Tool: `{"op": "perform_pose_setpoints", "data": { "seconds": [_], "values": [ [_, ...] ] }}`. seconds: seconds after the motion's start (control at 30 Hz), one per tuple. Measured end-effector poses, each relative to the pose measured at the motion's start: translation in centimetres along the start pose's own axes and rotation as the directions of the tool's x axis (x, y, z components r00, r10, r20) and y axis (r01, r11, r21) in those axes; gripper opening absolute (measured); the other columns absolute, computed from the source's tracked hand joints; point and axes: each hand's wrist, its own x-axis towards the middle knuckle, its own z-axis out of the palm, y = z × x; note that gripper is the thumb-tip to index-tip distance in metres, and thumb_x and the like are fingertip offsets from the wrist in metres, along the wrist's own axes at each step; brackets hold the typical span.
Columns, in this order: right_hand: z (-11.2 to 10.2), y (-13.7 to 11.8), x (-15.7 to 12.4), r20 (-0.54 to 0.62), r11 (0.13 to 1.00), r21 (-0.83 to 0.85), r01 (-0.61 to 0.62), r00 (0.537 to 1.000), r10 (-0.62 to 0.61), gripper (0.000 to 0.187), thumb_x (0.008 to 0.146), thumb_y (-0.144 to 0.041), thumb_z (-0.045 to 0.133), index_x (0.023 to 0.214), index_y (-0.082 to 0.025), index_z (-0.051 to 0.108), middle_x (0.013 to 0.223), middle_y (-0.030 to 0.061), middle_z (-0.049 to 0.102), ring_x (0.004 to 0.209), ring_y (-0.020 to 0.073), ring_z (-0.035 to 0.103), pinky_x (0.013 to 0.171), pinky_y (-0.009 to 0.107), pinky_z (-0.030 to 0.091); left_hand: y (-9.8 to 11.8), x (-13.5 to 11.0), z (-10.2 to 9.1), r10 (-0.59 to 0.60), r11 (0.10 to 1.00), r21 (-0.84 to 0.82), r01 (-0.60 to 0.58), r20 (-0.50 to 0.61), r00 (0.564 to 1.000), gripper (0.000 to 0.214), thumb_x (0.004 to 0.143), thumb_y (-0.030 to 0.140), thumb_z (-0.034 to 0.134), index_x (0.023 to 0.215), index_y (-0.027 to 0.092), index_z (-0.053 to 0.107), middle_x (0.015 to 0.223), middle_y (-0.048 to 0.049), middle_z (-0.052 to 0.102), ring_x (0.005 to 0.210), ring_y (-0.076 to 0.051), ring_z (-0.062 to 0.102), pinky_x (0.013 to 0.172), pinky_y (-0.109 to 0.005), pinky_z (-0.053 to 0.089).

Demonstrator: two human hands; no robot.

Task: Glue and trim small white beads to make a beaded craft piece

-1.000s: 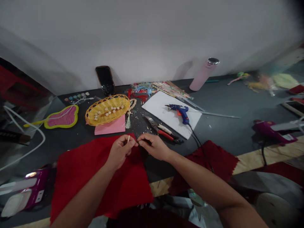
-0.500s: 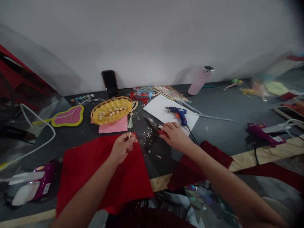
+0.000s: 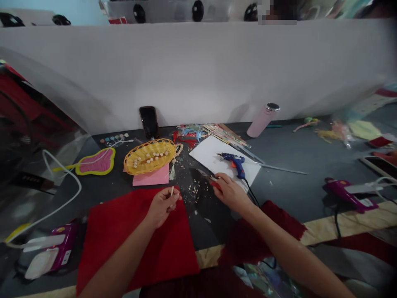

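Above a red felt cloth [image 3: 139, 236], my left hand [image 3: 161, 207] pinches a short pale wooden stick [image 3: 172, 191] that points upward. To its right, my right hand [image 3: 231, 192] is wrapped round the red handles of a pair of pliers [image 3: 203, 173], whose metal jaws point away to the left over the dark table. The exact jaw opening is too small to make out. Small pale chips [image 3: 194, 190] lie scattered between the hands. A blue glue gun [image 3: 236, 161] rests on a white board [image 3: 207, 151] just beyond my right hand.
A yellow woven basket [image 3: 127, 163] with small pale pieces stands on pink paper [image 3: 151, 178]. Behind are a phone [image 3: 149, 122], patterned sticks [image 3: 226, 134] and a pink bottle [image 3: 260, 122]. Purple devices lie left [image 3: 63, 244] and right [image 3: 350, 194]. The glue gun's cord runs beside my right forearm.
The view has tilted up, showing more beyond the partition. My right hand's fingers have shifted on the red-handled pliers. My left hand keeps the stick over the felt.
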Motion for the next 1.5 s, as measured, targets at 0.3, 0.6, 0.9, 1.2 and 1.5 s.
{"op": "perform_pose_setpoints", "data": {
  "seconds": [0.3,0.6,0.9,1.2,1.5],
  "values": [
    [-2.7,-3.1,1.8,0.408,0.273,0.87,-0.411,0.91,0.07,0.027,0.08,-0.04,0.058,0.095,-0.02,0.05,0.096,0.0055,0.06,0.069,0.014,0.059,0.056,0.026,0.048,2.1,3.1,1.6,0.02,1.0,0.006,-0.02,0.0,1.0,0.028,0.062,0.03,0.075,0.079,0.014,0.06,0.07,-0.0029,0.063,0.041,-0.002,0.03,0.039,-0.018,0.017],
    [-1.9,-2.4,-0.1,0.281,0.656,0.726,-0.207,0.96,-0.008,0.036,0.085,-0.024,0.049,0.12,-0.023,0.043,0.124,0.0114,0.05,0.112,0.0205,0.051,0.093,0.038,0.043,5.1,4.1,3.2,0.138,0.986,-0.097,-0.139,-0.017,0.99,0.017,0.065,0.023,0.072,0.074,0.015,0.061,0.073,0.0007,0.058,0.044,0.0,0.034,0.04,-0.017,0.022],
    [-1.0,-3.6,-1.4,0.121,0.993,0.07,0.093,0.987,-0.102,0.036,0.077,-0.008,0.046,0.111,-0.018,0.053,0.137,0.0148,0.034,0.118,0.03,0.042,0.091,0.047,0.042,4.2,3.9,3.3,0.139,0.983,-0.111,-0.143,-0.048,0.989,0.022,0.063,0.018,0.073,0.076,0.016,0.056,0.066,0.0036,0.056,0.045,-0.002,0.039,0.041,-0.016,0.026],
    [-0.8,-4.4,-1.8,0.117,0.989,-0.074,0.127,0.986,-0.118,0.03,0.081,-0.011,0.047,0.108,-0.02,0.056,0.135,0.014,0.036,0.108,0.0289,0.045,0.086,0.045,0.041,3.7,3.1,3.2,0.126,0.988,-0.084,-0.128,-0.04,0.991,0.024,0.064,0.018,0.073,0.079,0.016,0.054,0.07,0.0029,0.055,0.049,-0.003,0.04,0.044,-0.016,0.028],
    [-0.6,-4.9,-2.4,0.061,0.981,-0.11,0.161,0.986,-0.155,0.028,0.08,-0.01,0.051,0.105,-0.02,0.059,0.127,0.0107,0.046,0.102,0.0256,0.046,0.082,0.041,0.043,3.2,2.7,2.9,0.149,0.985,-0.08,-0.153,-0.06,0.987,0.024,0.063,0.018,0.074,0.078,0.016,0.055,0.069,0.0027,0.056,0.048,-0.004,0.04,0.042,-0.016,0.025]
  ]
}}
